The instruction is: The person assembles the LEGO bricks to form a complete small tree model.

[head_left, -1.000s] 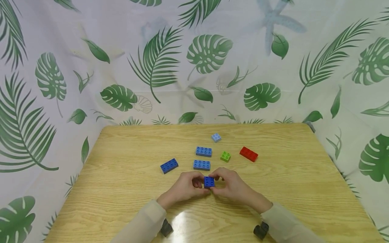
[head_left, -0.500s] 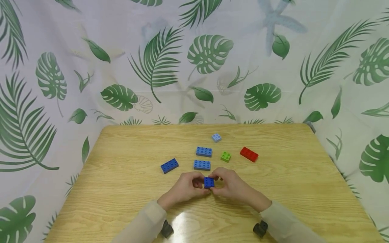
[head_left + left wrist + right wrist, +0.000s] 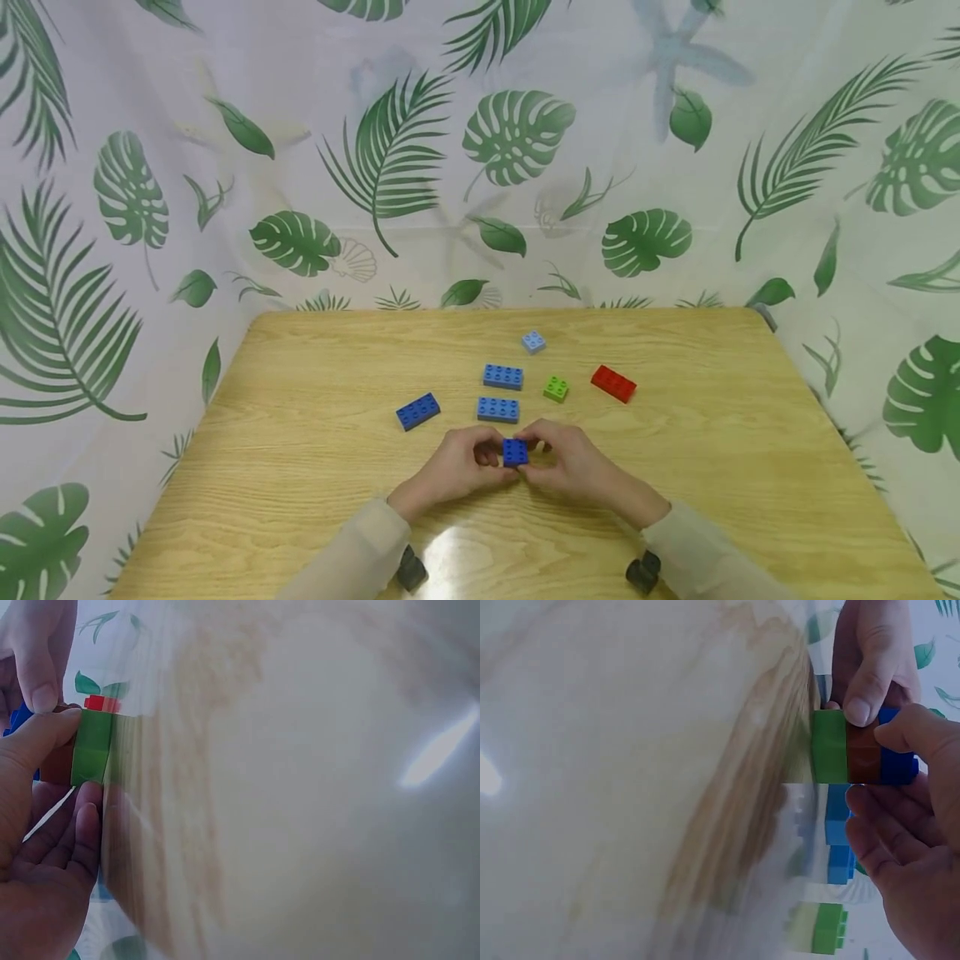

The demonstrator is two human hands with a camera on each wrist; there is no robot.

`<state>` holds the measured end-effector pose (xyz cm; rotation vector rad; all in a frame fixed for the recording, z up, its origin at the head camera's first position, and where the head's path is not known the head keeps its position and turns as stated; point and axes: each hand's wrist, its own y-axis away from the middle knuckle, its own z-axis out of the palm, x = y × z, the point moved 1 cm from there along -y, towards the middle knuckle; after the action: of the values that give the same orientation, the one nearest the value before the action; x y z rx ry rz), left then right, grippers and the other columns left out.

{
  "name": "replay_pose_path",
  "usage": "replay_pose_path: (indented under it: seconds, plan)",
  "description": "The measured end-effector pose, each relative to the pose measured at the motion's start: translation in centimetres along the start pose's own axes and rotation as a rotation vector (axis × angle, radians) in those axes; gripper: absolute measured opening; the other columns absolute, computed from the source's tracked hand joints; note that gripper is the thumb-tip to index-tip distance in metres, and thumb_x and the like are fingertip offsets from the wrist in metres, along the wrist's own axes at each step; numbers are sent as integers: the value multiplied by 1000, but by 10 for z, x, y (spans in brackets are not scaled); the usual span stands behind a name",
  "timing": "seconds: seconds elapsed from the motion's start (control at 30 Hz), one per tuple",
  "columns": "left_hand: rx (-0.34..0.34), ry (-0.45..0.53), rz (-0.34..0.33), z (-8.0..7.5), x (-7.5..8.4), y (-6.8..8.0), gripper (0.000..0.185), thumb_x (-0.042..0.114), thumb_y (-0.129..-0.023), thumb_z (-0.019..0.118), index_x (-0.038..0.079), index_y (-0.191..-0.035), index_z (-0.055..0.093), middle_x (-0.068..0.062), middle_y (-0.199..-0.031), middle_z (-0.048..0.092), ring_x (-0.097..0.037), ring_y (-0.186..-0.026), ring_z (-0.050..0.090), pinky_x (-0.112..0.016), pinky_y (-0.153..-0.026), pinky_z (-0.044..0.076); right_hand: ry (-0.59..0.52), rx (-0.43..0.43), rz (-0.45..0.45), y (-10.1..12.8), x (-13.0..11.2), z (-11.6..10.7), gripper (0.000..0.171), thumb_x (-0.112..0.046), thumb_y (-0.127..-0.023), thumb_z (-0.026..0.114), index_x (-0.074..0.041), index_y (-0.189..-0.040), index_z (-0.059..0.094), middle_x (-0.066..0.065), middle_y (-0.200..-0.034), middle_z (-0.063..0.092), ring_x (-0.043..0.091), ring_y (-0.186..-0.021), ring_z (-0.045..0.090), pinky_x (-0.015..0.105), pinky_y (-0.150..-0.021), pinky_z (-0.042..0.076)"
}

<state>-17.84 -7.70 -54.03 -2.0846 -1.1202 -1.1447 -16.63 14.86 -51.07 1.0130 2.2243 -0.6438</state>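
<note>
Three square toy building blocks form an upright stack on the table before the person. Its green block point(image 3: 829, 746) is lowest, the brown block point(image 3: 863, 759) sits in the middle, and the blue block point(image 3: 515, 451) is on top, studs up. From one side the left hand point(image 3: 467, 460) grips the stack, its thumb on the brown block in the left wrist view. Opposite, the right hand point(image 3: 567, 458) holds it with thumb and fingers, the thumb on the blue block in the right wrist view. From above, the blue block hides the two below.
Beyond the hands lie two mid-blue blocks point(image 3: 498, 409), a small green block point(image 3: 556, 389), a pale blue block point(image 3: 533, 342) and a red block point(image 3: 614, 383). A dark blue block point(image 3: 417, 411) lies to the left. Leaf-print cloth point(image 3: 405, 275) surrounds the wooden table point(image 3: 315, 358).
</note>
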Motion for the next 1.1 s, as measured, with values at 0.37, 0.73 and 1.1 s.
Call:
replay_pose_path:
  seconds: [0.37,0.73,1.1]
  plan:
    - [-32,-32,17,-5,2,3,43,30,-87,89,15,-123,74,2,-104,75,-7,-89,67,-22,-80,56,-104,-31,149,2,14,12,36,-17,-92,81,-15,-127,70,-3,-117,72,15,-102,64,30,-89,53]
    - [203,-243,81,-52,2,19,39,11,-93,80,1,-130,70,-15,-114,74,-25,-99,70,-38,-86,60,-67,-60,148,0,15,10,41,-13,-92,80,-8,-131,67,4,-122,72,15,-100,64,26,-85,55]
    - [353,-414,-10,-94,-24,26,49,24,-91,85,4,-134,69,-16,-127,69,-35,-122,63,-55,-101,55,-101,-77,166,-2,18,11,36,-15,-93,79,-11,-127,67,-1,-117,71,14,-103,65,27,-89,56]
